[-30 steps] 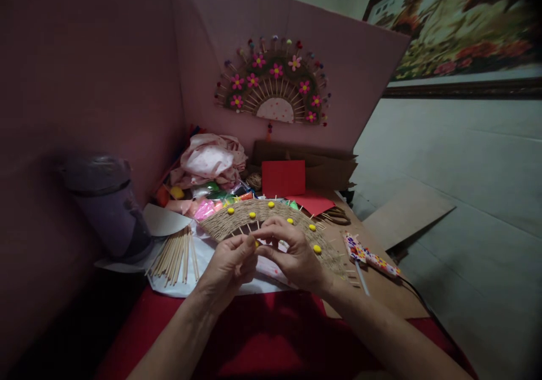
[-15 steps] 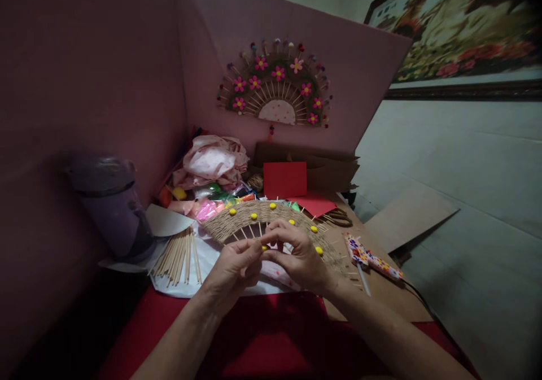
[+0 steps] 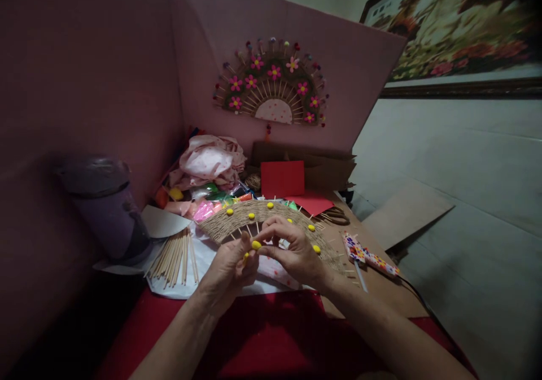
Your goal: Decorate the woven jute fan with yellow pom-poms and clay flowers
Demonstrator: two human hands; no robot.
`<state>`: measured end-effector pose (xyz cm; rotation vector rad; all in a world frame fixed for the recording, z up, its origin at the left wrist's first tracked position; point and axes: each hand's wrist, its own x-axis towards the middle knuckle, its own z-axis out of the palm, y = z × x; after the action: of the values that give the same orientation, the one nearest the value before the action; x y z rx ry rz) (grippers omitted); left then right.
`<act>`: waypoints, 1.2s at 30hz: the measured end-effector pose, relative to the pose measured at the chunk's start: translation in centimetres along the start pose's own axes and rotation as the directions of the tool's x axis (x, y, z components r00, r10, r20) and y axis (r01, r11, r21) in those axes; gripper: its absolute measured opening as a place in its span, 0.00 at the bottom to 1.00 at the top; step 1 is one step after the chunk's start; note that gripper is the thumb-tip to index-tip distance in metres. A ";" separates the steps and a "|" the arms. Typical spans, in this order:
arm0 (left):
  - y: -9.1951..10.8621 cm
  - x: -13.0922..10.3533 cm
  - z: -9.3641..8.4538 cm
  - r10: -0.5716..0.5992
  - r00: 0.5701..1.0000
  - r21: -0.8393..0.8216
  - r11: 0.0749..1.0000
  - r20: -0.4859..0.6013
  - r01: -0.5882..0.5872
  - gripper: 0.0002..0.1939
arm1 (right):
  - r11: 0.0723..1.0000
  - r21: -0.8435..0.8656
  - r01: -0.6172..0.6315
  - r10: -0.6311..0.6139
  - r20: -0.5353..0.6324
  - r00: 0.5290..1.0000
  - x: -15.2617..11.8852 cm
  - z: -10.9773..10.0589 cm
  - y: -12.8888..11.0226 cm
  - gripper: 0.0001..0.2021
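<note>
Yellow clay shows at the fingertips of both hands, above the near side of a woven twine fan dotted with yellow discs. My right hand pinches a small yellow piece between thumb and forefinger. Close beside it, my left hand has its fingers curled, with a bit of yellow clay at them. The fan lies on a white sheet, its thin sticks showing through the inner arc behind the hands.
A bundle of sticks and a purple container stand at left. On cardboard at right lies a flowered glue gun with its cord. Behind are red paper, pink cloth and a finished flowered fan.
The yellow piece between the fingertips now shows more fully, and a second yellow bit has come into sight at my left fingers. The whole view has shifted slightly.
</note>
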<state>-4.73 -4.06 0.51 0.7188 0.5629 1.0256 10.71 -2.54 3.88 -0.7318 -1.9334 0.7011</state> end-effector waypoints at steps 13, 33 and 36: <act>-0.1 0.1 -0.1 0.065 0.996 0.049 0.997 -0.058 -0.062 0.20 | 1.000 -0.026 0.014 -0.014 0.007 1.000 0.0 0.1 0.2 0.05; 0.2 -0.1 0.3 0.037 0.998 0.049 0.998 -0.045 -0.034 0.21 | 1.000 0.008 0.018 -0.018 0.021 1.000 0.3 0.1 0.4 0.05; 0.3 -0.1 0.4 0.047 0.999 0.041 0.998 -0.028 -0.046 0.20 | 1.000 -0.001 0.003 -0.003 0.012 1.000 0.4 0.1 0.3 0.05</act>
<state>-4.69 -4.20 0.95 0.7565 0.5957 1.0717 10.52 -2.06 3.81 -0.7266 -1.9457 0.7044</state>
